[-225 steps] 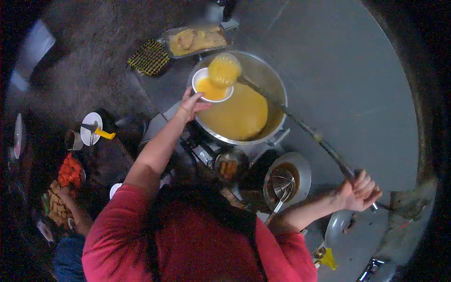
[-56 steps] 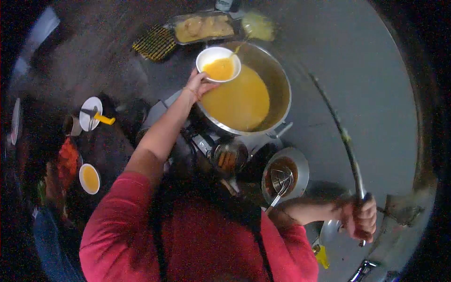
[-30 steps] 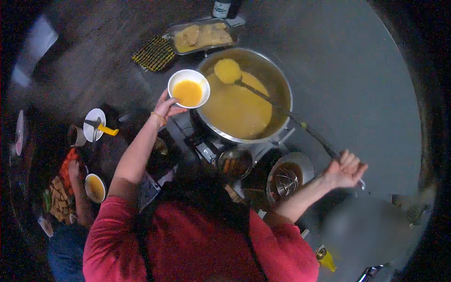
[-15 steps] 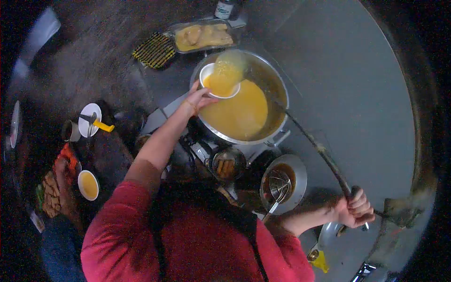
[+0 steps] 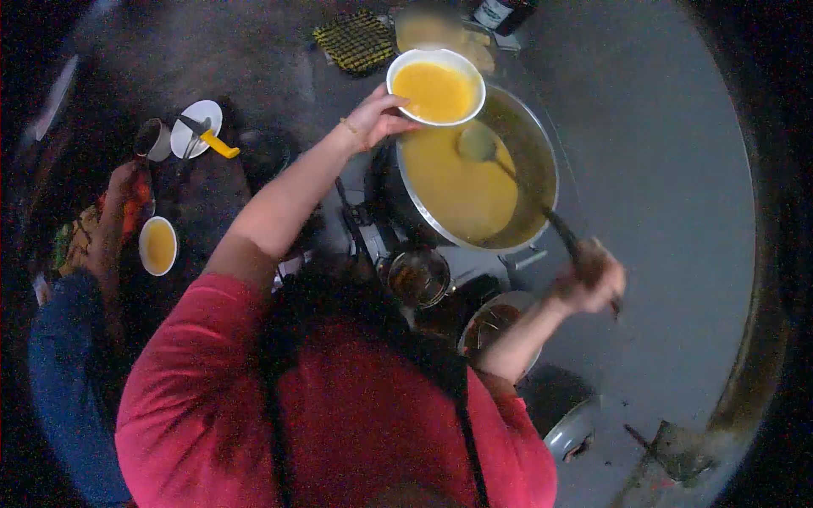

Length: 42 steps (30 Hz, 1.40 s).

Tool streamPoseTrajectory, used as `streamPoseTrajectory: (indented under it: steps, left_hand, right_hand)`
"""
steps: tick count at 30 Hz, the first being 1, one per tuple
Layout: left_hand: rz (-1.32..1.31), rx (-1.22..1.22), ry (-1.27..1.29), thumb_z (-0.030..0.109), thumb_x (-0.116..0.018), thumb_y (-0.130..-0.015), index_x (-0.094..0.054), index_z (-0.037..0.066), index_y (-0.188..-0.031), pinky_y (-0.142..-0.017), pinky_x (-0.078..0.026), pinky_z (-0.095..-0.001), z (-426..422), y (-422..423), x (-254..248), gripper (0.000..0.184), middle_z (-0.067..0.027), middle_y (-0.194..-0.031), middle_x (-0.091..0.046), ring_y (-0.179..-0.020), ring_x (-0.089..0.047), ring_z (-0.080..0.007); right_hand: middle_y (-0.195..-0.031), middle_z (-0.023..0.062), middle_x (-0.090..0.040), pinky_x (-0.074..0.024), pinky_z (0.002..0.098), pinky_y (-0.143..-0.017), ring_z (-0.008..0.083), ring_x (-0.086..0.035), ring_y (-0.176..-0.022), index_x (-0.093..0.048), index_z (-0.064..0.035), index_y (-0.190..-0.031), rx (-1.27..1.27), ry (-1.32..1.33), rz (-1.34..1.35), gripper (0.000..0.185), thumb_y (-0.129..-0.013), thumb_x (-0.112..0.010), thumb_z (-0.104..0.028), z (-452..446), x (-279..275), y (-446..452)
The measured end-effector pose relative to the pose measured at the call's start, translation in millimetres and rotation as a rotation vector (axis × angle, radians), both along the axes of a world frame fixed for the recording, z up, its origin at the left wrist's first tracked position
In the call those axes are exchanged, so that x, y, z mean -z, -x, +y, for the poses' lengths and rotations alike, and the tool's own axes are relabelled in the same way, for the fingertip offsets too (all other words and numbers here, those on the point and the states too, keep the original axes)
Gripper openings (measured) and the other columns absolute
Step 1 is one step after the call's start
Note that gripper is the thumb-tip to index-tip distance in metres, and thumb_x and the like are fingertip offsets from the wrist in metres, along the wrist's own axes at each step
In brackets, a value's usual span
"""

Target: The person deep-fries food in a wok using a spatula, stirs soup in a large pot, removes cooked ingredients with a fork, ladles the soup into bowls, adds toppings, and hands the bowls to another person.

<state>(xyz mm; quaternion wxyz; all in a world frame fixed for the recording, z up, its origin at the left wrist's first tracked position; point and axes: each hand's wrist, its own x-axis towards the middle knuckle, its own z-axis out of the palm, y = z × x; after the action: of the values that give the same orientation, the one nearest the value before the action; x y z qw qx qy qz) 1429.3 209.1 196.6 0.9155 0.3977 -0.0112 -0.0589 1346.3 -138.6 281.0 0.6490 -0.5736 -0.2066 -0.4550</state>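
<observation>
My left hand [image 5: 378, 121] grips a white bowl [image 5: 480, 97] by its near left side, thumb at the rim. Yellow soup [image 5: 434, 91] fills much of the bowl, which is above the far left rim of a large metal pot [image 5: 556, 161]. My right hand [image 5: 590, 279], blurred by motion, is wrapped round the dark long handle of a ladle [image 5: 561, 230]. The ladle's round head is inside the pot, at or just over the yellow soup [image 5: 461, 199]; its exact depth I cannot tell.
Left, another person's blue sleeve [image 5: 72, 364] and arm are near a second white bowl [image 5: 175, 247] of yellow liquid. A yellow-handled knife [image 5: 222, 146] lies across a white plate. A small pan [image 5: 421, 278], a striped pad [image 5: 356, 41] and a dark bottle [image 5: 506, 13] surround the pot.
The ladle has come away from over the bowl and down into the pot. My left hand has moved the bowl towards the pot's far edge. My right hand is nearer the pot.
</observation>
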Motion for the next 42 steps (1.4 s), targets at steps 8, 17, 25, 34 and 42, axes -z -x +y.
streamPoseTrajectory:
  steps: [8,17,25,34,42]
  left_hand:
    - [0.052,-0.066,-0.231,0.009,-0.052,-0.077,-0.023,0.006,-0.124,-0.074,-0.051,-0.0373,60.7,30.1,-17.8,0.055,-0.0172,-0.116,-0.042,-0.084,-0.058,-0.0312]
    - [0.178,-0.043,-0.257,0.006,-0.053,-0.076,-0.018,0.007,-0.125,-0.069,-0.053,-0.0371,31.2,10.1,8.3,0.06,-0.0191,-0.111,-0.047,-0.079,-0.06,-0.0321]
    - [0.136,0.015,-0.13,0.005,-0.056,-0.073,-0.018,0.013,-0.127,-0.071,-0.051,-0.0385,3.3,-3.7,47.5,0.067,-0.0158,-0.111,-0.048,-0.082,-0.059,-0.0332]
    - [0.228,0.075,-0.086,0.007,-0.056,-0.074,-0.019,0.013,-0.126,-0.072,-0.051,-0.0388,-59.4,-12.7,49.8,0.064,-0.0159,-0.115,-0.043,-0.087,-0.056,-0.0335]
    - [0.107,-0.009,-0.014,0.007,-0.053,-0.076,-0.021,0.008,-0.123,-0.076,-0.05,-0.0392,-14.7,22.2,69.1,0.057,-0.0186,-0.112,-0.045,-0.087,-0.057,-0.0323]
  right_hand:
    - [-0.041,-0.0035,-0.025,-0.0232,0.0258,-0.041,0.0077,-0.025,-0.038,-0.026,-0.0135,-0.049,-0.293,-0.488,0.348,0.039,-0.084,-0.042,-0.019,12.1,15.6,-49.4]
    - [-0.038,-0.0025,-0.021,-0.0173,0.0249,-0.042,0.0093,-0.019,-0.035,-0.02,-0.0193,-0.045,-0.021,-0.65,0.222,0.046,-0.087,-0.035,-0.028,-109.3,-16.5,-4.8]
    - [-0.039,-0.0022,-0.023,-0.0195,0.0249,-0.043,0.0091,-0.018,-0.035,-0.023,-0.0181,-0.045,-0.224,-0.579,-0.061,0.045,-0.087,-0.035,-0.025,-99.2,-114.5,55.0]
    - [-0.038,-0.0014,-0.019,-0.0206,0.0255,-0.045,0.0107,-0.019,-0.038,-0.023,-0.0162,-0.045,-0.527,-0.458,-0.113,0.043,-0.084,-0.041,-0.02,-114.7,-111.9,93.2]
    - [-0.041,-0.0006,-0.02,-0.0248,0.0293,-0.049,0.0122,-0.02,-0.039,-0.021,-0.0175,-0.046,-0.34,-0.552,-0.047,0.044,-0.087,-0.034,-0.026,-151.7,-67.2,80.6]
